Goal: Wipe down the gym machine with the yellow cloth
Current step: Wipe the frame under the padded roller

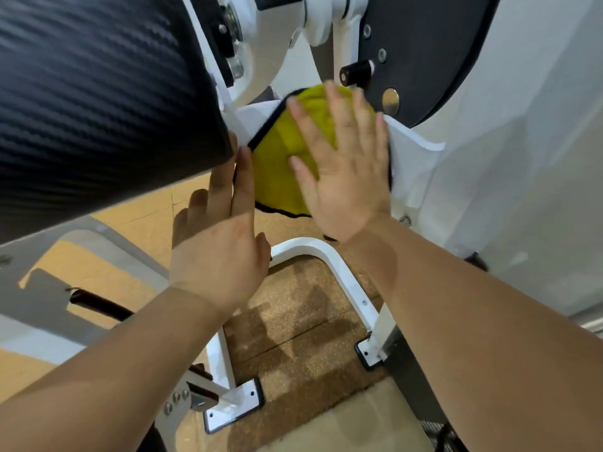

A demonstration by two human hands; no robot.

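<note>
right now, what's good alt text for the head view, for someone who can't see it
The right hand presses a yellow cloth flat against the white gym machine, fingers spread. The left hand lies with straight fingers along the cloth's left edge, beneath a black padded roller.

Black pad [98, 93] tight beside yellow cloth [277, 171]

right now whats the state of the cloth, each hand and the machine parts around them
yellow cloth, spread against the white frame, pressed flat
right hand, open, fingers spread, pressing the cloth
left hand, open, fingers straight, at the cloth's left edge
black pad, not covered by the cloth
black knob, above the cloth, untouched
</note>
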